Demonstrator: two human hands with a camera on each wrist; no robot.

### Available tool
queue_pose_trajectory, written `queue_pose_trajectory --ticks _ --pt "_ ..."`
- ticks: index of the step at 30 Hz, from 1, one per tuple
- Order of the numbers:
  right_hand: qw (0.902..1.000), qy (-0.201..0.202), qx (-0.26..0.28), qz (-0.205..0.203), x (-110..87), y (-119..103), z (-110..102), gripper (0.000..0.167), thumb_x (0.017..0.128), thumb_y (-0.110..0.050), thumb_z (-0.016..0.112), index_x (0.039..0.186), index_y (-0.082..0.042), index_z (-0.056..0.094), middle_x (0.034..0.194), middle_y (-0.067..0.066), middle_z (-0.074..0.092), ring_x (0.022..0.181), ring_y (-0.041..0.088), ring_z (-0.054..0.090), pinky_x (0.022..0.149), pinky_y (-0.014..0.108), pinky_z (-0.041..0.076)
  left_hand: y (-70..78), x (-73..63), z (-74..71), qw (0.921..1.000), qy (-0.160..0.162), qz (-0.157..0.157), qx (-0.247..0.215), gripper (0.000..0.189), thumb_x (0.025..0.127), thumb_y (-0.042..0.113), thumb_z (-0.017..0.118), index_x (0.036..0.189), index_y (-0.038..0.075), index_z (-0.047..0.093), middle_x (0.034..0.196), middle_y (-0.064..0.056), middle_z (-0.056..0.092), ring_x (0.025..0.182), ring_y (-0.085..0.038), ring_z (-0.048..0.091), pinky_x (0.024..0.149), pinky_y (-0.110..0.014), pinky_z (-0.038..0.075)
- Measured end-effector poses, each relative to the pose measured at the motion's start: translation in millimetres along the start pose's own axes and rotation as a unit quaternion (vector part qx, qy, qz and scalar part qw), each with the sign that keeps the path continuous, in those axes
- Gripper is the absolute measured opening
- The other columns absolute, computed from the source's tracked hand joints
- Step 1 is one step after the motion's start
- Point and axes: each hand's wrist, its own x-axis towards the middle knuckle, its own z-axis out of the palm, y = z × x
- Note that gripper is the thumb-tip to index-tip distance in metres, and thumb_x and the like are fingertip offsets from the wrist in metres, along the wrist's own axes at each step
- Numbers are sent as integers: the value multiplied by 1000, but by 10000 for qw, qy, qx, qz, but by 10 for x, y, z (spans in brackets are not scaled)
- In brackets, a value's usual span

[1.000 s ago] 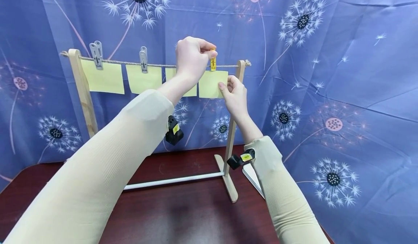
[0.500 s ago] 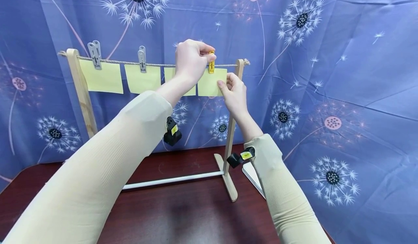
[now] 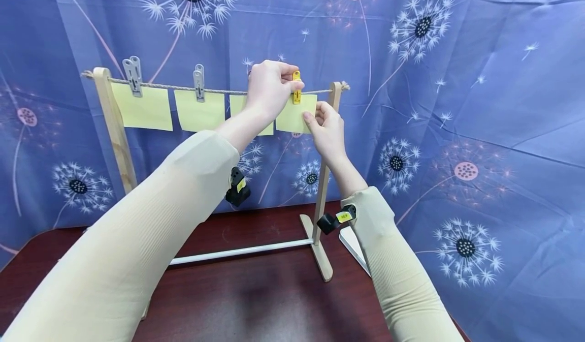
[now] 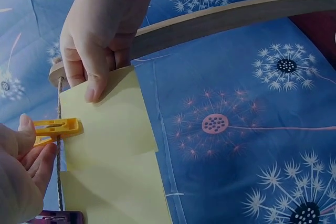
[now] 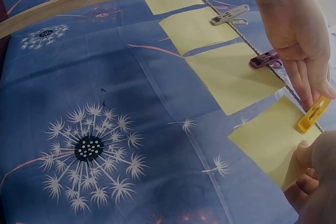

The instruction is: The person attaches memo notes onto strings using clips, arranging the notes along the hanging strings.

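My left hand [image 3: 271,88] pinches a yellow clothespin [image 3: 297,88] between thumb and fingers, at the top edge of the rightmost yellow paper [image 3: 292,114]. In the left wrist view the clothespin's jaws overlap that paper at the twine [image 4: 59,98]. With thumb in front and fingers behind, my right hand [image 3: 330,131] grips the same paper by its right side. Three more yellow papers hang to the left. Grey clothespins hold the two leftmost, and a purple clothespin [image 5: 265,60] holds the third, hidden behind my left hand in the head view.
A wooden stand with a left post [image 3: 116,128] and right post [image 3: 322,194] carries the twine. Its white crossbar [image 3: 242,251] runs low over the dark red table [image 3: 237,301]. A white flat object [image 3: 354,248] lies right of the stand. A blue dandelion curtain [image 3: 457,103] hangs behind.
The yellow clothespin and the held paper have moved slightly down and left in the head view, the paper's top edge now nearer the twine. Both hands keep their grip.
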Motion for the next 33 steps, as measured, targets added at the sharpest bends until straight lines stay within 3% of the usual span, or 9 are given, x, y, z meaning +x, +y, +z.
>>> queue_pose_trajectory --ticks 7,16,19,26,33 --pt "10000 10 -13 53 -10 9 -10 28 97 -9 59 120 7 59 113 24 69 103 33 69 88 34 55 -8 11 3 9999 -59 104 -52 40 91 22 71 129 11 65 121 -4 70 107 -12 68 94 -22 49" --pt "9999 -2 -58 108 -78 25 -51 30 98 -10 58 123 7 58 113 24 68 104 32 69 79 23 53 -32 8 -10 9994 -150 106 -294 44 92 23 70 133 10 62 123 -5 69 109 -11 67 95 -20 48" --pt "9998 -27 15 182 -120 71 -39 29 98 -10 58 122 7 59 111 25 68 97 28 71 80 26 55 -50 0 -12 9991 -175 155 -359 44 92 24 69 133 10 61 124 -5 69 110 -11 67 94 -19 49" --pt "9986 -165 395 310 -218 198 27 28 98 -8 57 121 8 58 108 28 68 74 1 64 77 24 56 -83 -13 -32 9993 -176 216 -247 45 93 26 68 134 10 61 125 -5 68 111 -12 66 95 -19 49" --pt "9968 -324 620 400 -268 274 90 29 98 -7 57 122 9 58 110 28 68 75 5 67 81 33 58 -116 -31 -58 9996 -140 222 -33 47 93 27 68 136 10 58 129 -5 66 114 -13 65 98 -21 48"
